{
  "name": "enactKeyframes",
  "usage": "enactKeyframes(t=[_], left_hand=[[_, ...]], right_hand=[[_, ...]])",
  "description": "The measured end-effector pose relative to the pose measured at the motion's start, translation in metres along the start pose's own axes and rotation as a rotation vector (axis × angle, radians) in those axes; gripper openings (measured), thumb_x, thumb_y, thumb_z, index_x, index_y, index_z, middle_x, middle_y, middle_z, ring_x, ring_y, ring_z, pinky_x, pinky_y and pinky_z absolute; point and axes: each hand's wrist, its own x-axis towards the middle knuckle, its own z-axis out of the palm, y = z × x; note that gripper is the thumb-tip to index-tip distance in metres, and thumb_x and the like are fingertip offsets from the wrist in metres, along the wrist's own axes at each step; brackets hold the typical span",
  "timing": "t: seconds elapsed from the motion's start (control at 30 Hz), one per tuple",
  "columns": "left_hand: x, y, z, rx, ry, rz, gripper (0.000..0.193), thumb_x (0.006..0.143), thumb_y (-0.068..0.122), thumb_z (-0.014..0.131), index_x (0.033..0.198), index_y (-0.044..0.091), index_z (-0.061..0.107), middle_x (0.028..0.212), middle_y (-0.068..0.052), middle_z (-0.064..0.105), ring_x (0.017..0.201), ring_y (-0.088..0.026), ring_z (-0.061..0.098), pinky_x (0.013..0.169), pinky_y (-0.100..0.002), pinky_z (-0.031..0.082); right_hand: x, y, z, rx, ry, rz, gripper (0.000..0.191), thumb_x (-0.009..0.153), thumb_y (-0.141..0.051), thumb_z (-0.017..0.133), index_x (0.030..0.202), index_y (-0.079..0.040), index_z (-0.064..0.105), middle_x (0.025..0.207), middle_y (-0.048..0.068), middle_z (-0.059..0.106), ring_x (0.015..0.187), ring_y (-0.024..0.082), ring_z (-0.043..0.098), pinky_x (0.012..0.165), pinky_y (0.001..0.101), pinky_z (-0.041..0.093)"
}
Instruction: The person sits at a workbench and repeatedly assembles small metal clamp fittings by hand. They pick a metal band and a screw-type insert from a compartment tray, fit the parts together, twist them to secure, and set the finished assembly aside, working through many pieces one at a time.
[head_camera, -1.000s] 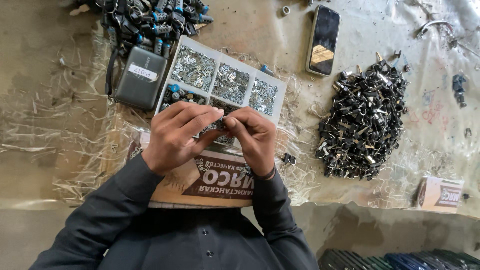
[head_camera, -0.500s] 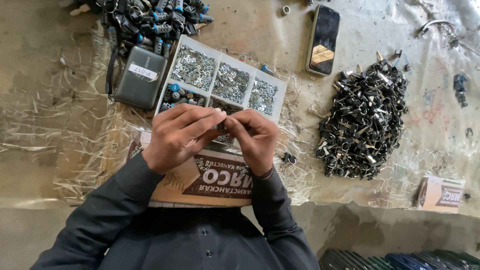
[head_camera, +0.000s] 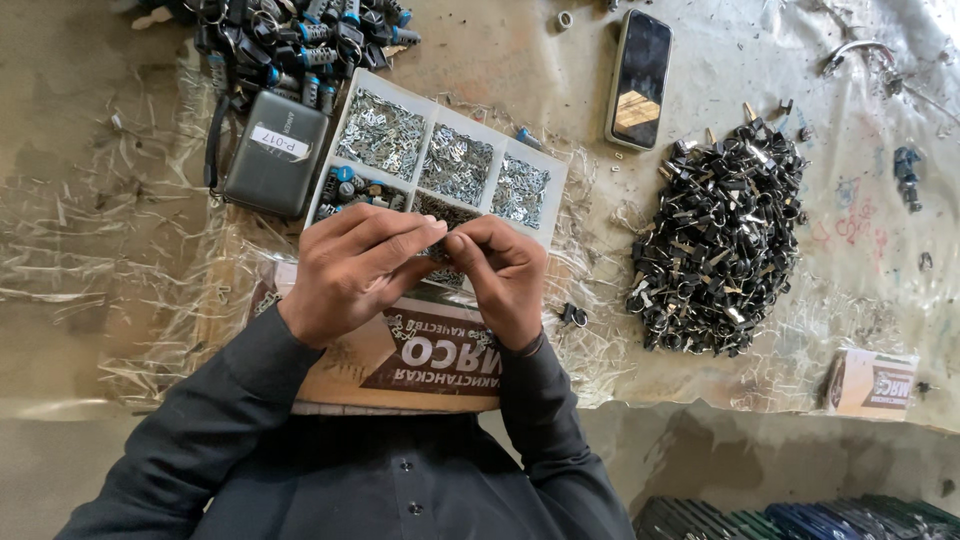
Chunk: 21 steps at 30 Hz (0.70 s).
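My left hand (head_camera: 352, 270) and my right hand (head_camera: 503, 277) meet fingertip to fingertip over the near edge of a white compartment tray (head_camera: 552, 196). Between the fingertips sits a small dark part, mostly hidden, so its shape is unclear. The tray's compartments hold several heaps of small silver metal pieces and some blue-and-black parts. Under my wrists lies a flat piece of printed brown cardboard (head_camera: 430, 360).
A big heap of small black parts (head_camera: 722, 238) lies to the right, one loose black part (head_camera: 574, 316) near my right wrist. A phone (head_camera: 639, 78) lies face up at the back, a dark case (head_camera: 274, 153) left of the tray, blue-capped parts (head_camera: 300, 35) behind it, a small carton (head_camera: 872, 383) front right.
Both hands stay at the same spot. The fingers shift slightly around the small part, and the left fingers stretch further across toward the right hand.
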Motion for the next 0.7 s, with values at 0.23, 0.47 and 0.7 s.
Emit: enactKeyframes(t=[0.23,0.47,0.7], left_hand=[[0.001,-0.001,0.0,-0.049,-0.009,0.017,0.04,0.085,0.006,0.086,0.123,0.005,0.074,0.118,-0.005,0.073,0.102,-0.022,0.07,0.086,-0.034,0.058],[0.001,0.002,-0.005,-0.05,-0.007,-0.128,0.041,0.082,0.008,0.085,0.122,0.007,0.074,0.119,-0.004,0.074,0.105,-0.023,0.068,0.091,-0.035,0.057],[0.002,0.003,-0.007,0.022,-0.013,-0.087,0.038,0.085,0.014,0.085,0.121,0.007,0.074,0.117,-0.004,0.073,0.103,-0.024,0.067,0.088,-0.037,0.056]], right_hand=[[0.009,-0.004,-0.01,0.033,-0.045,-0.003,0.005,0.093,-0.001,0.078,0.098,0.0,0.075,0.091,0.004,0.071,0.079,0.009,0.065,0.068,0.0226,0.052],[0.017,-0.017,0.005,-0.874,0.116,-0.333,0.015,0.082,-0.009,0.084,0.094,-0.007,0.077,0.091,0.002,0.064,0.077,0.018,0.055,0.067,0.0301,0.047],[0.003,-0.031,0.014,-0.886,0.376,-0.452,0.008,0.089,-0.009,0.082,0.096,-0.006,0.077,0.09,0.002,0.063,0.083,0.017,0.057,0.076,0.0316,0.046]])
